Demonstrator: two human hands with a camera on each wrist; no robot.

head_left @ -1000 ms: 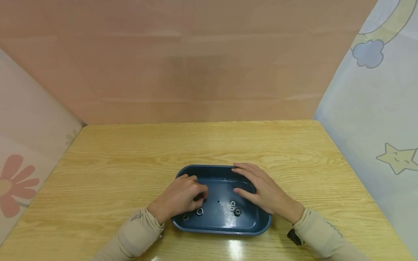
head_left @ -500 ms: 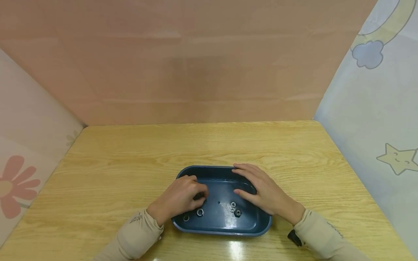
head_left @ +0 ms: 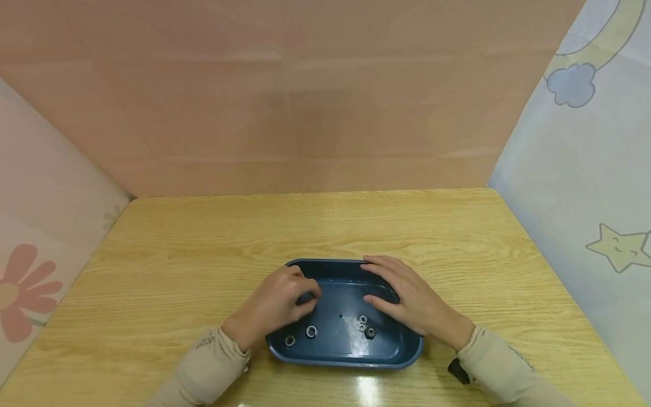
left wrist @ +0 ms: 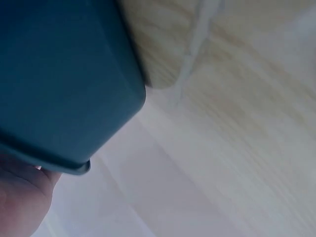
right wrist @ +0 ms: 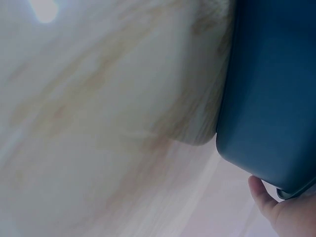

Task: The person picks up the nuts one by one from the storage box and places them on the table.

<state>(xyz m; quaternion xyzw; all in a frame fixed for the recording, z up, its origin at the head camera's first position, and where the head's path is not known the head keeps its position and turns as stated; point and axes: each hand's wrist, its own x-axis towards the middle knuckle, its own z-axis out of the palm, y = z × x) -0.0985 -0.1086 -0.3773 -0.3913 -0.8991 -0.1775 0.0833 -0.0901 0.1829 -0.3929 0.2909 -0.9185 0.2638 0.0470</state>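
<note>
A dark blue plastic tray (head_left: 341, 363) stands near the table's front. My left hand (head_left: 277, 297) is over its left end, fingers bent, thumb tip and index fingertip close together. I cannot tell whether a small thing sits between them. Just below that hand lie two ring-shaped metal nuts, one larger (head_left: 311, 332) and one nearer the corner (head_left: 289, 340). My right hand (head_left: 409, 297) rests across the tray's right rim with fingers extended and thumb spread inside. In the right wrist view, a fingertip (right wrist: 254, 182) touches the outer wall. Two small nuts (head_left: 363, 319) and a dark-rimmed nut (head_left: 370, 332) lie right of centre.
The wood-grain table (head_left: 203, 243) extends behind the tray and to both sides. A brown-pink backdrop (head_left: 305, 96) closes off the far edge, with patterned panels left and right. Something small and black (head_left: 459, 371) sits by the right sleeve.
My left hand has shifted slightly left and back from the tray's middle, uncovering more of the larger nut. My right hand and the visible nuts stay in place.
</note>
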